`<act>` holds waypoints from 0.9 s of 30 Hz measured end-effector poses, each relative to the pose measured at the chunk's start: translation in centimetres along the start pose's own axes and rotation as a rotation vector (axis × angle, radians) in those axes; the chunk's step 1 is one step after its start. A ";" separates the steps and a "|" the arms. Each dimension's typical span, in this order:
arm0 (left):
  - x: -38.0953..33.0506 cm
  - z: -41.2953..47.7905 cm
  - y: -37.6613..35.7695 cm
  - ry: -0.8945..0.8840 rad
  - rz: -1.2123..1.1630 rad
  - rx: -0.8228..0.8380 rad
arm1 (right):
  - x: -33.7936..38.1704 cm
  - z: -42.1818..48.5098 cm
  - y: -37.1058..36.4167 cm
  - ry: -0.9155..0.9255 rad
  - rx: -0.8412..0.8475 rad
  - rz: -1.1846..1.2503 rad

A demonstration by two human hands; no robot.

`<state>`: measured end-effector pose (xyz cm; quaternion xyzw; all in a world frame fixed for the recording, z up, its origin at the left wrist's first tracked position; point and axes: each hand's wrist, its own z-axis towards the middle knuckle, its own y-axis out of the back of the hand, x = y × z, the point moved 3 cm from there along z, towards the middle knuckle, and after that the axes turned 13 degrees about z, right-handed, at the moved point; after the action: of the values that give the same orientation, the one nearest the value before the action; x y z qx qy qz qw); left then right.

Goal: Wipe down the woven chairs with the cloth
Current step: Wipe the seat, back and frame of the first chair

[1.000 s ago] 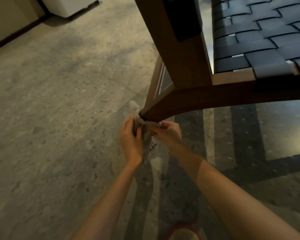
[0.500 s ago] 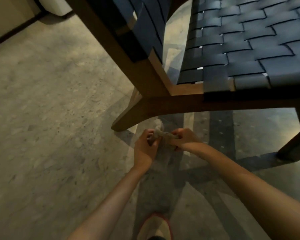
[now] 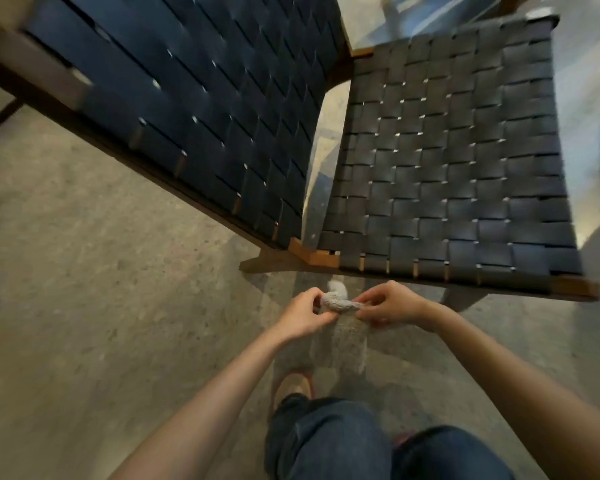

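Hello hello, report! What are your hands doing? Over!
Left hand and right hand both grip the cloth. Cloth off the woven chair. Nothing in the way.

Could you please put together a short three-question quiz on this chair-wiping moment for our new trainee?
1. True or false: the cloth is pressed against the woven seat.
2. Which hands grip the cloth? A) left only B) right only C) both
3. Fill in: the woven straps are stretched over a ____ frame.

Key
1. False: the cloth is held in the air in front of the seat, touching no chair.
2. C: left hand and right hand pinch its two ends.
3. Wooden.
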<state>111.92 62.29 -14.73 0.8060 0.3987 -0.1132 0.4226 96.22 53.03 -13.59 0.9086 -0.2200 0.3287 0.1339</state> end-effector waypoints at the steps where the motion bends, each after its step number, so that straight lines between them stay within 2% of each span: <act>1: -1.4 -1.7 1.5 -0.003 -0.020 0.007 | 1.6 -2.1 0.3 0.009 -0.023 0.012; 5: -6.4 -8.5 8.2 -0.039 -0.105 0.009 | 8.8 -10.1 1.1 0.093 -0.120 -0.005; 8: -10.0 -13.5 13.9 -0.174 -0.201 0.000 | 14.4 -15.6 1.0 0.169 -0.171 0.065; 13: -13.0 -19.4 21.5 -0.244 -0.069 0.037 | 21.7 -22.1 0.2 0.278 -0.270 0.099; 17: -12.5 -21.8 26.0 -0.186 0.175 -0.154 | 25.2 -24.1 -0.1 0.423 -0.384 -0.270; 19: -12.4 -22.6 27.9 -0.202 0.278 -0.256 | 26.6 -24.5 -0.5 0.504 -0.345 -0.471; 22: -12.2 -23.2 30.4 -0.292 0.354 -0.270 | 28.6 -24.4 -1.4 0.618 -0.284 -0.665; 24: -11.9 -23.2 31.7 -0.280 0.335 -0.279 | 29.6 -24.1 -1.4 0.562 -0.325 -0.630; 27: -12.0 -22.2 32.7 -0.152 0.197 -0.330 | 30.4 -23.2 -1.3 0.409 -0.422 -0.284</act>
<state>124.75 62.23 24.56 0.7501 0.2981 -0.0648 0.5868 105.21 53.70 23.57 0.7976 -0.1229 0.4297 0.4051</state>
